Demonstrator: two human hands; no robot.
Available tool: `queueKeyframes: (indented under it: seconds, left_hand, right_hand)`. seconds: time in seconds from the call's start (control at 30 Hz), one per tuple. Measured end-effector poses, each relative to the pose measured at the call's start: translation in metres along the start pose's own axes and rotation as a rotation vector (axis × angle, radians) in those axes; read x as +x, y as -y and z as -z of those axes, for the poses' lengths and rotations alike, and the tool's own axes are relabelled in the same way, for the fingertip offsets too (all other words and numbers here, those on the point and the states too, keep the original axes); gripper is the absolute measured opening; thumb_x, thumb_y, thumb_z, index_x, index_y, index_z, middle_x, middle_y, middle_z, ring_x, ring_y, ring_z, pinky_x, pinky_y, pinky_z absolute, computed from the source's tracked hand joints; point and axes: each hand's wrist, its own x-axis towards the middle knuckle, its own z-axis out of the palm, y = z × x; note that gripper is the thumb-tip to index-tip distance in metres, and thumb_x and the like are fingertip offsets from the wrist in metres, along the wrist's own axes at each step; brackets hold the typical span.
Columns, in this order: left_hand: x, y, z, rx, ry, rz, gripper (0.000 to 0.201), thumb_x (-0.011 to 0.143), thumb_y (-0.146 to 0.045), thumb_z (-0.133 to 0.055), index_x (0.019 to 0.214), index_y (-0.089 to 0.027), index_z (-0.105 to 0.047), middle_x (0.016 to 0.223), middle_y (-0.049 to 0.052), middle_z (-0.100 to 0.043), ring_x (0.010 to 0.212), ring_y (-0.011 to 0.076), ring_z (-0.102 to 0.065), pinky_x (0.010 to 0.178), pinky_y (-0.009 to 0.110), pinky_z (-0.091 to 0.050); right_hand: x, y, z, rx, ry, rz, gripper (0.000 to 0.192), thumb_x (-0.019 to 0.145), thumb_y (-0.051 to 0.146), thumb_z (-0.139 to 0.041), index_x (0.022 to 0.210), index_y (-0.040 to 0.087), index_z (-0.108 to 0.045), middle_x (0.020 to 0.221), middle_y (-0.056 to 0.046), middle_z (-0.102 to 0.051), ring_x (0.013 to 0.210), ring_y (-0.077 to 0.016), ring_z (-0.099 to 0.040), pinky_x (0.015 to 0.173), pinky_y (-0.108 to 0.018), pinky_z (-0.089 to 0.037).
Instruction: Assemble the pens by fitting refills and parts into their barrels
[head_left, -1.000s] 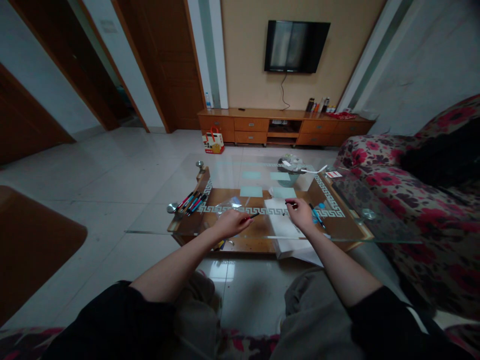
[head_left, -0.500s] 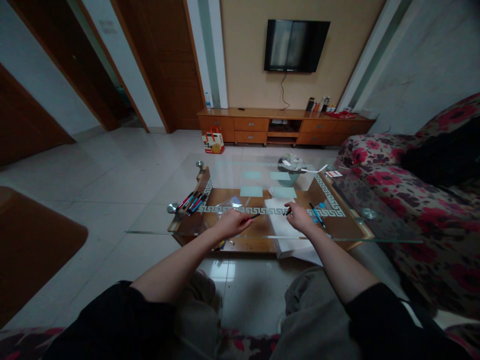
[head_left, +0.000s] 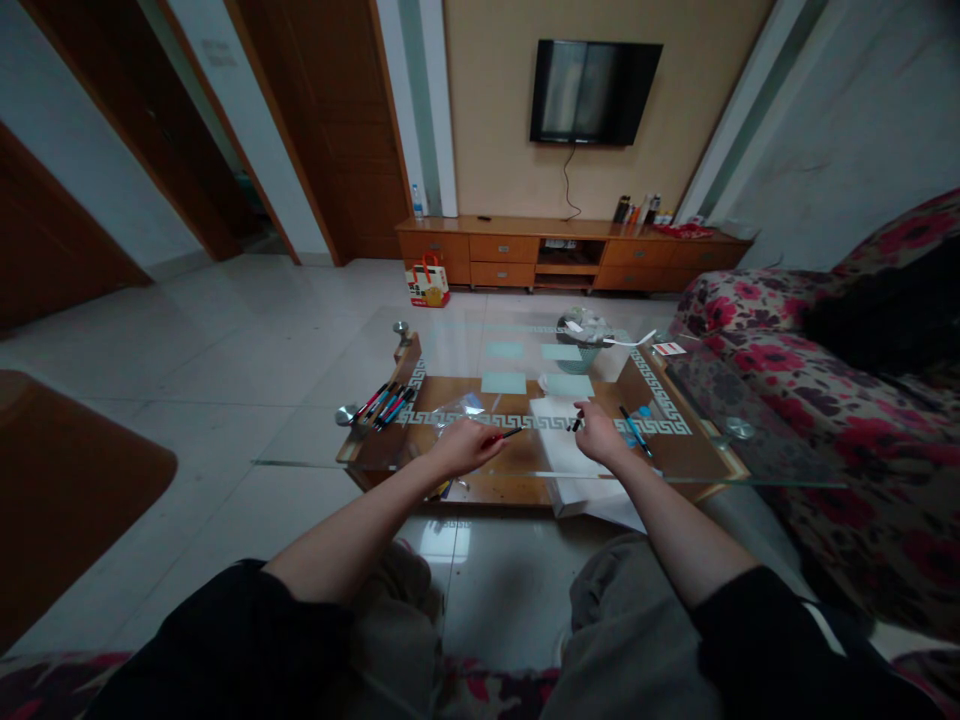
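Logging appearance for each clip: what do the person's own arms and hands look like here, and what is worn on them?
Both forearms are bare. The left hand and right hand wear no gloves, and no rings or watch can be made out. Black sleeves are pushed up to about the elbows: left sleeve, right sleeve, the latter with a thin pale stripe.

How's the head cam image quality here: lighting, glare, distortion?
Head view: dim, underexposed, dark vignetted corners; wide-angle bending of door frames; soft reflections on the glass tabletop and floor tiles; left hand and right hand sharp enough, no obvious motion blur; pens small.
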Motion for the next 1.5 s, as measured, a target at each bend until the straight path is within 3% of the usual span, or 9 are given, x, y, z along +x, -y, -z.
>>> queueKeyframes:
  seconds: [0.1, 0.2, 0.27, 0.33, 0.47, 0.6, 0.73, 1.23, 1.5]
  left_hand:
    - [0.001, 0.001, -0.002, 0.004, -0.008, 0.002, 0.042, 0.097, -0.048, -0.044, 0.078, -0.019, -0.068, 0.064, 0.003, -0.063, 0.056, 0.0121, -0.05, 0.055, 0.025, -0.025]
    - [0.001, 0.002, -0.005, -0.017, -0.016, -0.011, 0.04, 0.096, -0.047, -0.046, 0.079, -0.019, -0.069, 0.066, 0.003, -0.064, 0.059, 0.0124, -0.053, 0.057, 0.024, -0.029]
    - [0.001, 0.003, -0.005, -0.039, -0.021, -0.04, 0.037, 0.096, -0.046, -0.049, 0.084, -0.02, -0.071, 0.071, 0.004, -0.067, 0.063, 0.0129, -0.056, 0.06, 0.024, -0.032]
    - [0.001, 0.004, -0.006, -0.056, -0.025, -0.078, 0.032, 0.096, -0.044, -0.051, 0.09, -0.021, -0.073, 0.076, 0.004, -0.07, 0.067, 0.0136, -0.059, 0.064, 0.023, -0.035]
    - [0.002, 0.006, -0.008, -0.072, -0.04, -0.117, 0.028, 0.095, -0.041, -0.054, 0.096, -0.022, -0.073, 0.08, 0.004, -0.072, 0.072, 0.0146, -0.062, 0.069, 0.024, -0.039]
    - [0.002, 0.007, -0.009, -0.087, -0.057, -0.131, 0.026, 0.096, -0.04, -0.055, 0.101, -0.022, -0.073, 0.084, 0.005, -0.073, 0.077, 0.0154, -0.064, 0.073, 0.025, -0.041]
    - [0.002, 0.006, -0.008, -0.087, -0.033, -0.14, 0.028, 0.096, -0.042, -0.054, 0.101, -0.023, -0.074, 0.085, 0.005, -0.073, 0.077, 0.0152, -0.064, 0.074, 0.025, -0.041]
    - [0.002, -0.003, 0.002, -0.156, -0.005, -0.115, 0.03, 0.097, -0.043, -0.051, 0.104, -0.025, -0.075, 0.085, 0.007, -0.073, 0.075, 0.016, -0.063, 0.068, 0.024, -0.041]
    - [-0.001, -0.003, 0.0, -0.134, 0.072, -0.06, 0.033, 0.097, -0.044, -0.051, 0.109, -0.024, -0.073, 0.083, 0.007, -0.073, 0.074, 0.0169, -0.064, 0.068, 0.023, -0.041]
  right_hand:
    - [-0.002, 0.016, 0.01, 0.039, -0.172, 0.023, 0.056, 0.077, 0.006, -0.051, 0.133, 0.007, -0.05, 0.12, -0.018, -0.056, 0.113, -0.0271, -0.054, 0.102, -0.038, -0.041]
    - [-0.006, 0.045, 0.023, 0.147, -0.282, 0.099, 0.04, 0.091, 0.018, -0.046, 0.13, 0.01, -0.052, 0.115, -0.016, -0.056, 0.106, -0.0266, -0.055, 0.099, -0.04, -0.043]
    - [-0.012, 0.067, 0.029, 0.238, -0.225, 0.204, 0.032, 0.097, 0.025, -0.044, 0.124, 0.014, -0.056, 0.109, -0.013, -0.059, 0.099, -0.0242, -0.057, 0.095, -0.038, -0.045]
    - [-0.018, 0.087, 0.031, 0.305, -0.087, 0.327, 0.028, 0.101, 0.031, -0.043, 0.115, 0.017, -0.062, 0.105, -0.011, -0.062, 0.096, -0.0221, -0.057, 0.091, -0.034, -0.045]
    - [-0.028, 0.107, 0.026, 0.338, 0.149, 0.456, 0.036, 0.104, 0.039, -0.04, 0.098, 0.018, -0.069, 0.092, -0.009, -0.066, 0.088, -0.0201, -0.059, 0.083, -0.031, -0.044]
    - [-0.029, 0.106, 0.017, 0.354, 0.306, 0.428, 0.048, 0.104, 0.045, -0.037, 0.084, 0.017, -0.071, 0.08, -0.006, -0.068, 0.075, -0.0183, -0.06, 0.072, -0.028, -0.042]
    - [-0.028, 0.101, 0.013, 0.422, 0.401, 0.357, 0.048, 0.102, 0.048, -0.042, 0.083, 0.018, -0.073, 0.077, -0.003, -0.071, 0.07, -0.0172, -0.062, 0.065, -0.025, -0.041]
    - [-0.027, 0.103, 0.015, 0.377, 0.266, 0.41, 0.036, 0.099, 0.035, -0.05, 0.078, 0.017, -0.073, 0.076, -0.003, -0.07, 0.07, -0.0165, -0.061, 0.064, -0.024, -0.037]
    - [-0.025, 0.1, 0.015, 0.342, 0.236, 0.502, 0.019, 0.095, 0.027, -0.059, 0.092, 0.021, -0.077, 0.084, -0.004, -0.072, 0.076, -0.0171, -0.061, 0.069, -0.026, -0.039]
